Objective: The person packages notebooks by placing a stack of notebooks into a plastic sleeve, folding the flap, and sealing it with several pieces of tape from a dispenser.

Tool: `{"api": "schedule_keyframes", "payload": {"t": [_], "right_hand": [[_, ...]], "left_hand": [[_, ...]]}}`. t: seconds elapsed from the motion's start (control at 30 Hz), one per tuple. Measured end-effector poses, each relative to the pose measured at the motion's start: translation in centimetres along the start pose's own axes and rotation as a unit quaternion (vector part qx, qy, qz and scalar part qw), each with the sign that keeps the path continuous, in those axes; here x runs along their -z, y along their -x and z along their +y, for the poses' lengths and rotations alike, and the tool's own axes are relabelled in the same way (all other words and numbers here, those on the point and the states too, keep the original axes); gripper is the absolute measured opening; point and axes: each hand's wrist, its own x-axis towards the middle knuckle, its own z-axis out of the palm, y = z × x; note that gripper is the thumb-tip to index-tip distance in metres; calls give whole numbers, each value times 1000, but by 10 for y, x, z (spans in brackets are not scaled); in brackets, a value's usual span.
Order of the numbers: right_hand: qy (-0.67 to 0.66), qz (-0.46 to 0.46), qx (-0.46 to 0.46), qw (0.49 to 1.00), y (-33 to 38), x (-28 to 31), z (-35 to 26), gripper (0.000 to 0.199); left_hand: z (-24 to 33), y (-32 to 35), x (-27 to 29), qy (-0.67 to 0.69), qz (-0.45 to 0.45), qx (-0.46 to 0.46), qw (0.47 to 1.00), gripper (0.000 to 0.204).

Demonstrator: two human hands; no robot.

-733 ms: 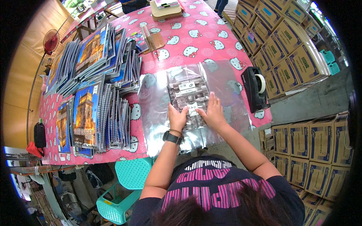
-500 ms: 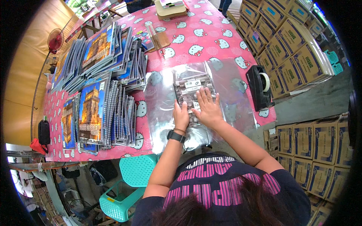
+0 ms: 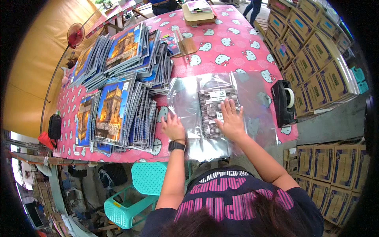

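Two hands | left hand: you're spreading its fingers apart near the 9 o'clock edge of the plastic sheet | right hand: you're resting it flat, thumb apart, over the notebook, lying at your 12 o'clock

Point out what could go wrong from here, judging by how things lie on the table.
The loose, wrinkled plastic sheet could crease or slip if the left hand, at its left edge, tugs unevenly. The gray-covered book might shift, since only the right hand lies flat over it. The spiral-bound books, piled unevenly to the left, might slide if bumped.
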Motion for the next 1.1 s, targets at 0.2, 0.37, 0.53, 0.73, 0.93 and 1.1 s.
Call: {"api": "schedule_keyframes", "payload": {"t": [0.2,0.37,0.53,0.73,0.93,1.1], "right_hand": [[-7,92,-23,995,5,15,-12,65],[-335,96,84,933,-16,7,0,35],[-467,-32,-50,882,-46,44,-1,31],[-612,-137,-109,771,-48,41,22,19],[-516,-98,-89,846,-51,34,13,29],[-505,-102,-123,848,-51,26,14,34]], "left_hand": [[-4,-18,41,413,-174,232,863,43],[16,-28,77,647,-312,248,650,57],[97,-19,55,602,-320,104,724,52],[90,-18,48,710,-291,205,608,52],[107,-19,46,542,-251,42,801,64],[59,-41,61,452,-264,33,851,48]]}}
